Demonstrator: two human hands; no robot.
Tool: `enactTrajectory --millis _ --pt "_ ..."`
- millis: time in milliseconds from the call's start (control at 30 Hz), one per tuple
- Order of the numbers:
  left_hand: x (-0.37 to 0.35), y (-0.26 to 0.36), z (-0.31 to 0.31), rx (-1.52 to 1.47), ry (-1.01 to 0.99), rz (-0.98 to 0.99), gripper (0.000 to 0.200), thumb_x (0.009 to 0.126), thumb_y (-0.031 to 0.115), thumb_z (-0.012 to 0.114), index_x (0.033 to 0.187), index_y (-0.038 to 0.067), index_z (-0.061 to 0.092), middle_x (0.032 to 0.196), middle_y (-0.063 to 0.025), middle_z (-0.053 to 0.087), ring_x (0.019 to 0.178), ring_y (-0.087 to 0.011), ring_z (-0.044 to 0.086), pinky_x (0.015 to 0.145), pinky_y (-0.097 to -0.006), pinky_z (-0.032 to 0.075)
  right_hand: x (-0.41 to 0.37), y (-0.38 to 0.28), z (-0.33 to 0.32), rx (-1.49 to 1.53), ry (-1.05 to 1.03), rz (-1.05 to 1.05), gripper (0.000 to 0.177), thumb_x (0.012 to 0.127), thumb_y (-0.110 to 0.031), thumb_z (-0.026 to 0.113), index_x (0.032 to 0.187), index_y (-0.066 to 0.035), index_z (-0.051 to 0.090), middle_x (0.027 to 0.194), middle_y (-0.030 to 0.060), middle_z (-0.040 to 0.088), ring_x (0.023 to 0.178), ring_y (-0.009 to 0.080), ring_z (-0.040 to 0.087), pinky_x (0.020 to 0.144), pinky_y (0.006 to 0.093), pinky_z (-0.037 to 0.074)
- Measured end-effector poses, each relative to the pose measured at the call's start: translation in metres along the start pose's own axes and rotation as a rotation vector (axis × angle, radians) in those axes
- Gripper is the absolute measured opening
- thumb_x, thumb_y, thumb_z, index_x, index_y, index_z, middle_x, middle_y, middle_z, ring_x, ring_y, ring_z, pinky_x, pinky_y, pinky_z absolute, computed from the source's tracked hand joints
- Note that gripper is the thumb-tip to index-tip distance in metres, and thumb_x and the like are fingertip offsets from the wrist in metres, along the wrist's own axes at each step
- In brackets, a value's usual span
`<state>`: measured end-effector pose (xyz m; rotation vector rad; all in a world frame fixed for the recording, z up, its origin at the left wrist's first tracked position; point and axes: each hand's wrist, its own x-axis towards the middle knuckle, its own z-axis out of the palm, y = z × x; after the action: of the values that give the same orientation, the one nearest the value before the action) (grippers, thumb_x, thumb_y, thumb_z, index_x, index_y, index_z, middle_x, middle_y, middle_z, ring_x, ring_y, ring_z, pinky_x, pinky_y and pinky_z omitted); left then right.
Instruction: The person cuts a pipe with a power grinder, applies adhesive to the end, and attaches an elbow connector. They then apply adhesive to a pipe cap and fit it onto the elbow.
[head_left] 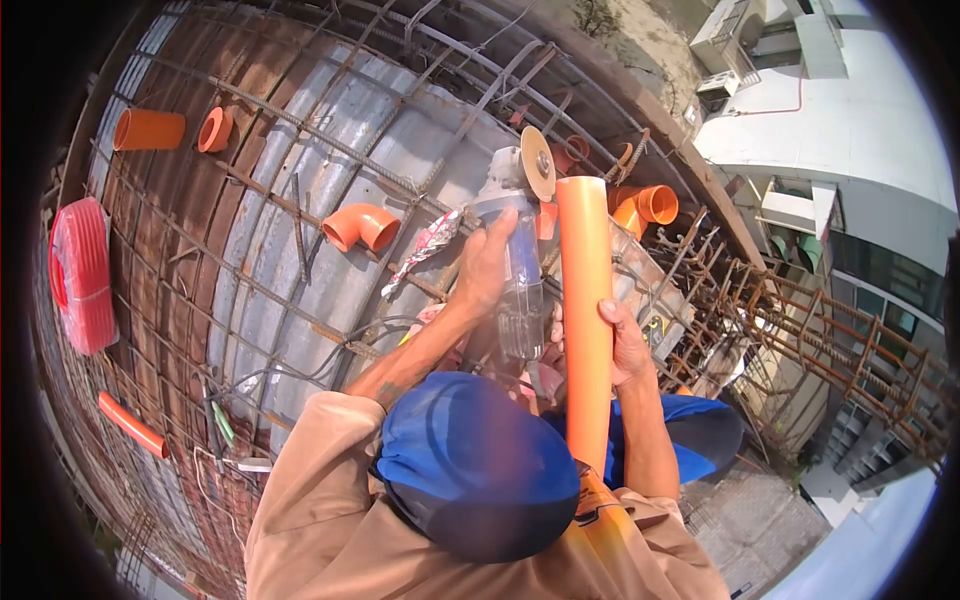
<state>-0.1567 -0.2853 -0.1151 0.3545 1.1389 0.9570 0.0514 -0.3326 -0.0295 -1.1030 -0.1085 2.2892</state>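
My left hand [485, 262] is wrapped round the body of an angle grinder [522, 275]. Its tan cutting disc [538, 162] sits right beside the upper end of a long orange pipe [585, 290], overlapping its edge region in this view. My right hand [627, 340] grips that pipe partway down, thumb on its face, fingers partly hidden behind it. The pipe's lower end reaches between my knees, which are in blue and dark trousers [470, 450]. Left of the grinder lies a crumpled red-and-white wrapper [428, 245], with an orange elbow fitting [362, 227] beyond it.
A rebar grid [285, 120] covers corrugated metal sheets [270, 230]. An orange branch fitting [648, 206] lies right of the pipe. Far left are a short orange pipe [150, 130], a wrapped red coil [82, 275] and a thin orange tube [132, 425]. Rebar bundles [830, 335] project at right, near buildings.
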Motion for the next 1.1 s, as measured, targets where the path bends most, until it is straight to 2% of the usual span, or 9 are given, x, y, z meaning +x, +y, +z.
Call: enactTrajectory --millis 333,400,533,633,733,833,933,1033,1100 --pt "-0.002 0.002 0.001 -0.042 -0.028 -0.028 0.050 0.100 0.052 0.054 0.093 0.004 0.066 0.076 -0.0013 0.063 0.065 -0.0103 0.058 0.060 -0.0276 0.046 0.006 0.007 0.008 0.152 -0.008 -0.012 0.056 0.104 -0.053 0.048 0.130 -0.004 0.053 0.104 0.0154 0.063 0.081 0.0296 0.066 0.067 0.0361 0.059" --pt "-0.005 0.006 -0.002 0.011 -0.048 -0.067 0.051 0.100 0.053 0.054 0.093 0.004 0.066 0.077 -0.0018 0.064 0.065 -0.0108 0.059 0.060 -0.0277 0.046 0.003 0.002 0.012 0.058 -0.027 0.010 0.055 0.103 -0.053 0.048 0.129 -0.004 0.053 0.103 0.0147 0.064 0.081 0.0278 0.067 0.068 0.0363 0.059" --pt "-0.004 0.000 -0.003 0.010 -0.031 -0.049 0.054 0.100 0.055 0.053 0.091 0.003 0.067 0.076 -0.0032 0.065 0.065 -0.0124 0.060 0.061 -0.0280 0.047 0.005 0.011 0.020 -0.081 0.084 -0.124 0.055 0.104 -0.054 0.046 0.127 -0.004 0.054 0.099 0.0128 0.066 0.079 0.0248 0.069 0.068 0.0359 0.060" --pt "-0.003 -0.001 -0.006 0.042 -0.033 -0.047 0.056 0.099 0.056 0.053 0.089 0.003 0.067 0.075 -0.0043 0.065 0.065 -0.0131 0.061 0.061 -0.0284 0.048 0.007 0.016 0.018 -0.060 0.109 -0.142 0.053 0.105 -0.052 0.045 0.127 -0.004 0.054 0.095 0.0119 0.067 0.078 0.0241 0.069 0.066 0.0344 0.060" --pt "-0.005 0.001 -0.003 0.011 -0.023 -0.058 0.057 0.099 0.056 0.053 0.090 0.002 0.067 0.075 -0.0049 0.065 0.065 -0.0136 0.061 0.061 -0.0289 0.048 0.004 0.009 0.026 0.038 0.056 -0.051 0.052 0.106 -0.051 0.044 0.127 -0.005 0.054 0.093 0.0119 0.067 0.079 0.0226 0.069 0.064 0.0329 0.060" --pt "-0.007 0.007 -0.004 0.051 -0.027 -0.041 0.057 0.099 0.057 0.053 0.090 0.002 0.067 0.075 -0.0054 0.065 0.065 -0.0138 0.062 0.062 -0.0292 0.049 0.004 0.011 0.022 -0.064 0.199 -0.044 0.047 0.106 -0.046 0.047 0.130 -0.005 0.050 0.096 0.0120 0.067 0.080 0.0221 0.070 0.062 0.0321 0.061" --pt "-0.008 0.006 -0.005 0.071 -0.029 -0.081 0.059 0.098 0.058 0.053 0.091 0.002 0.067 0.075 -0.0058 0.065 0.066 -0.0142 0.062 0.062 -0.0300 0.049 0.008 0.007 0.042 -0.152 0.230 -0.265 0.044 0.106 -0.040 0.050 0.133 -0.006 0.044 0.101 0.0124 0.066 0.083 0.0226 0.071 0.061 0.0318 0.062" --pt "-0.006 0.001 -0.007 0.126 -0.018 -0.047 0.060 0.098 0.060 0.052 0.093 0.001 0.066 0.075 -0.0057 0.065 0.067 -0.0146 0.062 0.063 -0.0308 0.049 0.008 0.005 0.041 -0.106 0.234 -0.242 0.043 0.105 -0.033 0.053 0.135 -0.005 0.040 0.107 0.0128 0.065 0.080 0.0226 0.072 0.061 0.0318 0.063" --pt "-0.004 -0.004 -0.008 0.134 -0.028 -0.045 0.061 0.098 0.060 0.052 0.094 0.001 0.066 0.075 -0.0058 0.065 0.067 -0.0149 0.062 0.063 -0.0312 0.049 0.007 0.006 0.035 -0.143 0.224 -0.244 0.042 0.106 -0.036 0.051 0.133 -0.005 0.043 0.102 0.0122 0.066 0.076 0.0210 0.071 0.059 0.0310 0.063"
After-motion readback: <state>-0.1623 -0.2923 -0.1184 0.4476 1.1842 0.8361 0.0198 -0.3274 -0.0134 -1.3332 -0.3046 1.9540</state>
